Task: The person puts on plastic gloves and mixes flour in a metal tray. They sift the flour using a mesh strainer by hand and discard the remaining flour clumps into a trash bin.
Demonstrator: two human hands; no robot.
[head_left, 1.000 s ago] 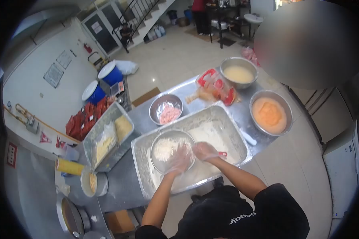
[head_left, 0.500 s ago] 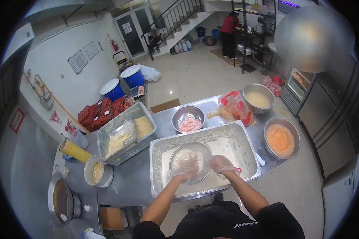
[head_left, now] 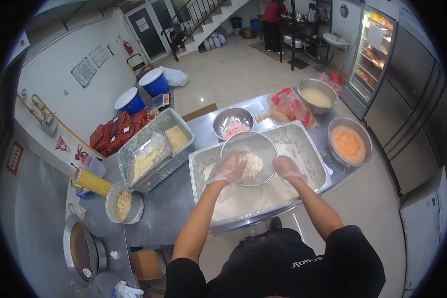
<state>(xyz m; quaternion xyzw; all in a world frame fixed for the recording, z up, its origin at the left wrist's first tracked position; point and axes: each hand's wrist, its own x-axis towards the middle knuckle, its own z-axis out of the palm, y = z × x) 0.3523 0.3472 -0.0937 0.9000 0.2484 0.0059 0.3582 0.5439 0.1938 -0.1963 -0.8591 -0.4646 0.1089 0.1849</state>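
Observation:
A round mesh sieve (head_left: pixel 261 143) is held over a large metal tray (head_left: pixel 310 141) of white flour (head_left: pixel 263 201). Pale, flour-coated pieces (head_left: pixel 254 165) lie bunched in the sieve's lower middle. My left hand (head_left: pixel 228 168), in a clear plastic glove, grips the sieve's left side, its fingers reaching inward over the rim. Gloved the same way, my right hand (head_left: pixel 288 168) closes on the right edge. Just beyond the sieve stands a steel bowl (head_left: pixel 218 119) with pink, raw-looking strips (head_left: pixel 235 128).
Left of the tray is a grey bin (head_left: pixel 156 174) of yellowish crumbs, with a small pot (head_left: pixel 113 203) beside it. A plastic bag (head_left: pixel 285 107), a bowl of pale liquid (head_left: pixel 317 97) and a bowl of orange mixture (head_left: pixel 349 144) sit right. A person (head_left: pixel 272 22) stands far back.
The sieve has moved up and away from me, toward the pink bowl. My right hand, earlier at its side, now grips its edge. The pieces are bunched closer together, and the view has shifted.

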